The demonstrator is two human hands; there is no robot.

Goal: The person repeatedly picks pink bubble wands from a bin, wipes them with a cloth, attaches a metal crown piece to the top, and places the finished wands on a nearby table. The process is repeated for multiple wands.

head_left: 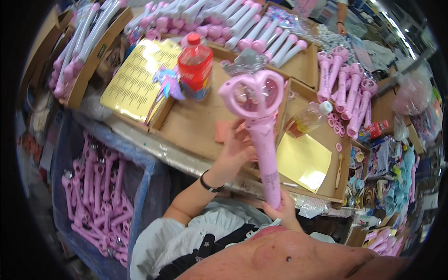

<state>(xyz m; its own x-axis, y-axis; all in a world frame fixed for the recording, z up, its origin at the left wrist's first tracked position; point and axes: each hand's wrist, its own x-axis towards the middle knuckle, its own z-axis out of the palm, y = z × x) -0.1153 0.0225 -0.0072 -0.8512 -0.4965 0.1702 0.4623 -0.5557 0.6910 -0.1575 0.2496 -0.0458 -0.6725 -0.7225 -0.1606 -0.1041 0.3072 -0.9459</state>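
A pink toy wand stands tilted in front of me, with a ring-shaped head and a silver crown on top. My right hand is closed around the lower end of its handle. Beside the upper handle is my left hand, wearing a dark wristband; its fingers are apart and partly behind the wand, so whether they touch it is hard to see. A salmon-coloured cloth or pad lies in the cardboard tray by the left hand.
A red-capped bottle, yellow sheets and a bottle lying tilted are on the bench. Pink wands fill a blue-lined bin at lower left. More wands lie right. Another person's hand shows far back.
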